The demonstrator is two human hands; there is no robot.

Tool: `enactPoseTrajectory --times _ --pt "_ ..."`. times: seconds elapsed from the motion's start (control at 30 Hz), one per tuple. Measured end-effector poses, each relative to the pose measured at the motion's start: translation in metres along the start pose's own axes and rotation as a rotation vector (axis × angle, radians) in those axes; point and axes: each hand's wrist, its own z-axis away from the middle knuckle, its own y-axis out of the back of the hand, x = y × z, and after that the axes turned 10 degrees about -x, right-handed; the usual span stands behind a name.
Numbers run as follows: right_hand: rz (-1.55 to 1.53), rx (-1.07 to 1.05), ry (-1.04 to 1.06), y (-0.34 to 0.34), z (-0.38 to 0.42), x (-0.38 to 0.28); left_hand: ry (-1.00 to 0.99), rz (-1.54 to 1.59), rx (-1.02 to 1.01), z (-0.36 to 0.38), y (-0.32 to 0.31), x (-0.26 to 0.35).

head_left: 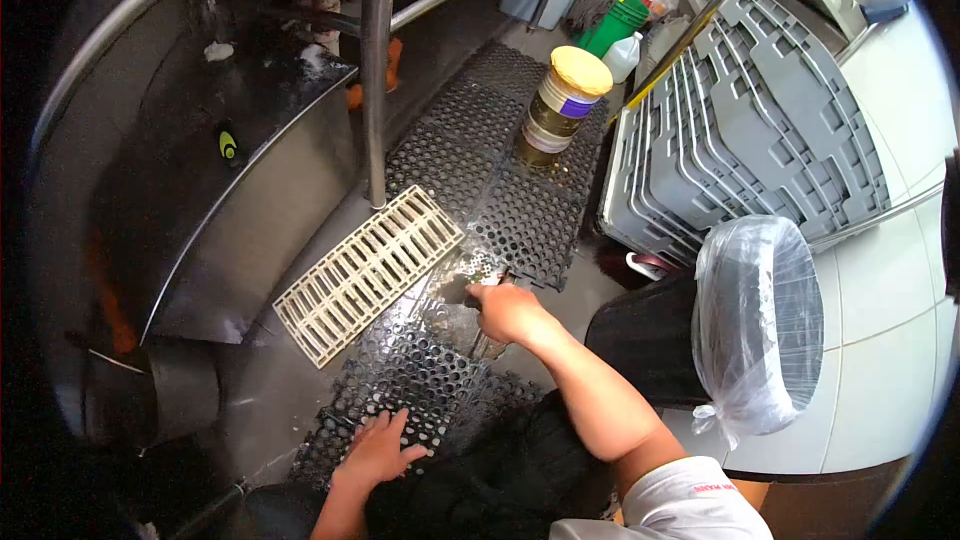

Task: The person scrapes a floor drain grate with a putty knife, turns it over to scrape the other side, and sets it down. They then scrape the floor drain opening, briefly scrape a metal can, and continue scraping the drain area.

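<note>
My right hand is closed with its fingers bent over a wet patch of floor. A dark shape shows at its fingertips; whether it is a tool or a gap in the floor I cannot make out. Just left of that hand lies a cream slotted drain grate, flat and at a slant. My left hand rests with spread fingers on a wet black rubber mat full of round holes. Water glistens between the hands.
A tub with a yellow lid stands on a farther mat. Folded grey crates and a lined black bin are on the right. A metal post rises behind the grate. Farther back are a green bucket and a jug.
</note>
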Motion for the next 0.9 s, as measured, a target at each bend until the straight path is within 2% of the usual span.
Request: enactPoseTrajectory --times 0.13,0.3,0.43,0.53,0.63,0.73,0.8,0.87,0.9 --pt "0.068 -0.053 -0.004 -0.006 -0.012 -0.010 -0.005 0.095 -0.021 0.010 0.004 0.000" --pt "-0.012 0.056 0.152 -0.021 -0.048 -0.019 0.051 0.033 0.023 0.012 0.009 -0.008" --pt "-0.164 0.137 0.120 -0.036 -0.073 -0.035 -0.010 0.035 0.083 0.012 0.011 -0.011" --pt "-0.503 0.305 0.161 -0.087 -0.145 -0.045 -0.001 0.047 0.075 0.015 0.004 -0.012" --pt "-0.541 0.367 0.173 -0.120 -0.192 -0.072 0.035 0.012 0.083 0.013 0.009 -0.008" --pt "-0.646 0.449 0.252 -0.152 -0.220 -0.095 -0.010 -0.033 0.220 0.023 0.008 -0.010" --pt "-0.648 0.471 0.242 -0.169 -0.236 -0.101 -0.017 -0.014 0.219 0.027 0.001 -0.018" --pt "-0.552 0.539 0.323 -0.184 -0.262 -0.088 -0.013 -0.004 0.201 0.028 -0.002 -0.022" --pt "-0.449 0.456 0.284 -0.166 -0.256 -0.080 0.011 0.002 0.152 0.031 0.001 -0.020"
